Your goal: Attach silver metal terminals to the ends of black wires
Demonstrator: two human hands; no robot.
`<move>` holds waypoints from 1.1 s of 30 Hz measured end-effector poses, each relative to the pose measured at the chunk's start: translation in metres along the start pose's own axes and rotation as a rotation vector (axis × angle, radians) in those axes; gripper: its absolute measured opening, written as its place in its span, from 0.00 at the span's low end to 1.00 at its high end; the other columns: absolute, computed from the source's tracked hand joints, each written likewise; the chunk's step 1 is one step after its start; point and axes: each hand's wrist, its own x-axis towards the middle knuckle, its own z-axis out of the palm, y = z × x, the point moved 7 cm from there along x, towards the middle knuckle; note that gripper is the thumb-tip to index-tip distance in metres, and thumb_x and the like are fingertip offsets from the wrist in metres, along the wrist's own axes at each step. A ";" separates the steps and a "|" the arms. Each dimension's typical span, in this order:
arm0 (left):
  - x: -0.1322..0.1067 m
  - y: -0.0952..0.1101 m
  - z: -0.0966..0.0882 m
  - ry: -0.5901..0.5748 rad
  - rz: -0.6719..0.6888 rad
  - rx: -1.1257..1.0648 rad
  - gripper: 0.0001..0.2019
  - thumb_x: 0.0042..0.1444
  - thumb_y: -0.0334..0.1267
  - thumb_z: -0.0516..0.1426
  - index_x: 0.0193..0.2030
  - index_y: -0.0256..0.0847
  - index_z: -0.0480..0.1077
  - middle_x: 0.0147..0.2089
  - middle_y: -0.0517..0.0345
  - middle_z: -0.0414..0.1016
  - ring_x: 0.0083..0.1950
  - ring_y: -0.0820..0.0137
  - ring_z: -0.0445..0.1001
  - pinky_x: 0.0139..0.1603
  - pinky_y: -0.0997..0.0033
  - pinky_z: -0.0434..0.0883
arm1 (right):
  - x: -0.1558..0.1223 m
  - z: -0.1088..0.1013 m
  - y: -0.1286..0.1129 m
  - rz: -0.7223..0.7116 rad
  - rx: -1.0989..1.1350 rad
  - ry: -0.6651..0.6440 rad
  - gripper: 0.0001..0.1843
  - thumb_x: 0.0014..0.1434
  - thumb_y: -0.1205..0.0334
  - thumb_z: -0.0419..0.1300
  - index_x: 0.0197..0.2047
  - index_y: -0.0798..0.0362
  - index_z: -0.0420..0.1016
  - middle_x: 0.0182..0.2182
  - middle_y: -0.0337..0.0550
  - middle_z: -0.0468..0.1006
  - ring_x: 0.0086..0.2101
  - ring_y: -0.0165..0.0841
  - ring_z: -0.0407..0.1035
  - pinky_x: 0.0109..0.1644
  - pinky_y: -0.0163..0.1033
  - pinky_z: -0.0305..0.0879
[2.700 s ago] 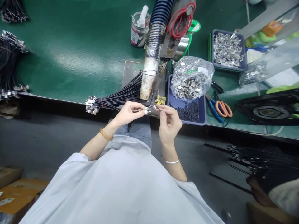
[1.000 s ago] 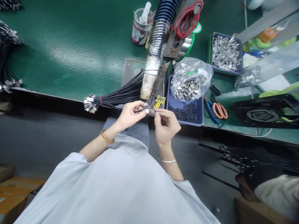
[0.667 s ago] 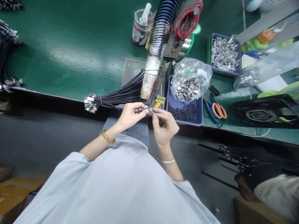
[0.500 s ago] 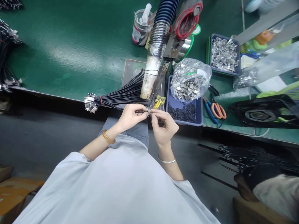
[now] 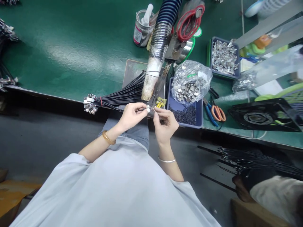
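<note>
Okay, both of your hands are up at the front edge of the desk, fingertips meeting just in front of you. Your left hand is closed in a pinch, thumb and forefinger on the end of a thin black cable. Your right hand is pinched shut too, with its fingertips on a small metal clip right against that cable end. The other fingers are curled in. The clip is too small to tell how it sits on the cable. So the cable and clip are in the air between your hands, over the desk edge, just below the yellow bits.

Just beyond your left hand a tied bundle of black cables lies on the desk, its metal ends sticking out past the edge. A ribbed hose comes down onto a grey plate behind the bundle. To your right sits a blue tray holding small black pieces and a clear bag of metal clips. Orange-handled scissors lie just beside the tray. A second tray of clips sits farther back. There is an amber bangle on your left wrist and a silver bangle on your right.
</note>
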 end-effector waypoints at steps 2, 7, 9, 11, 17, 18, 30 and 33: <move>0.000 0.001 -0.001 0.036 0.013 0.026 0.08 0.49 0.38 0.60 0.29 0.35 0.78 0.27 0.59 0.76 0.27 0.76 0.68 0.31 0.78 0.66 | 0.001 0.001 -0.003 -0.078 -0.048 -0.025 0.05 0.63 0.68 0.63 0.34 0.49 0.74 0.37 0.43 0.86 0.39 0.36 0.83 0.43 0.41 0.80; 0.000 0.002 -0.001 0.105 0.026 0.068 0.08 0.49 0.38 0.59 0.28 0.34 0.77 0.22 0.64 0.66 0.24 0.79 0.58 0.26 0.79 0.58 | 0.002 0.003 -0.010 -0.229 -0.148 -0.050 0.07 0.62 0.70 0.63 0.37 0.48 0.74 0.39 0.42 0.86 0.38 0.35 0.82 0.43 0.40 0.79; 0.000 0.002 -0.001 0.127 0.025 0.059 0.09 0.49 0.38 0.59 0.28 0.34 0.77 0.22 0.64 0.65 0.24 0.79 0.58 0.25 0.79 0.57 | 0.004 0.004 -0.011 -0.262 -0.168 -0.053 0.07 0.62 0.71 0.63 0.37 0.48 0.74 0.38 0.42 0.86 0.38 0.34 0.82 0.42 0.39 0.79; 0.001 0.003 -0.001 0.141 0.026 0.044 0.09 0.49 0.38 0.59 0.27 0.34 0.77 0.22 0.63 0.65 0.24 0.79 0.57 0.25 0.79 0.58 | 0.005 0.005 -0.012 -0.285 -0.174 -0.062 0.07 0.62 0.71 0.63 0.37 0.48 0.73 0.38 0.43 0.86 0.38 0.34 0.82 0.42 0.39 0.79; 0.001 0.006 -0.003 0.166 0.016 0.037 0.07 0.49 0.37 0.60 0.26 0.35 0.76 0.21 0.64 0.65 0.23 0.79 0.55 0.24 0.79 0.58 | 0.009 0.006 -0.013 -0.296 -0.160 -0.074 0.08 0.62 0.71 0.63 0.39 0.47 0.75 0.40 0.42 0.86 0.39 0.34 0.82 0.44 0.39 0.79; 0.001 0.006 -0.003 0.165 0.013 0.036 0.07 0.48 0.37 0.60 0.26 0.35 0.76 0.22 0.64 0.66 0.23 0.79 0.56 0.24 0.79 0.58 | 0.009 0.006 -0.013 -0.293 -0.160 -0.076 0.08 0.62 0.71 0.63 0.39 0.47 0.75 0.40 0.42 0.86 0.40 0.34 0.82 0.44 0.38 0.79; -0.001 0.001 -0.002 0.120 -0.028 0.019 0.06 0.48 0.35 0.60 0.28 0.35 0.77 0.23 0.63 0.70 0.25 0.78 0.62 0.27 0.79 0.63 | 0.008 0.005 -0.021 -0.342 -0.145 -0.088 0.09 0.60 0.74 0.64 0.36 0.49 0.74 0.37 0.44 0.87 0.36 0.33 0.83 0.39 0.36 0.80; -0.002 0.002 -0.001 0.096 -0.016 0.055 0.06 0.48 0.34 0.60 0.28 0.35 0.78 0.22 0.63 0.70 0.23 0.79 0.62 0.26 0.79 0.61 | 0.009 0.002 -0.020 -0.295 -0.138 -0.053 0.08 0.61 0.73 0.65 0.36 0.49 0.75 0.35 0.42 0.86 0.35 0.33 0.82 0.38 0.36 0.80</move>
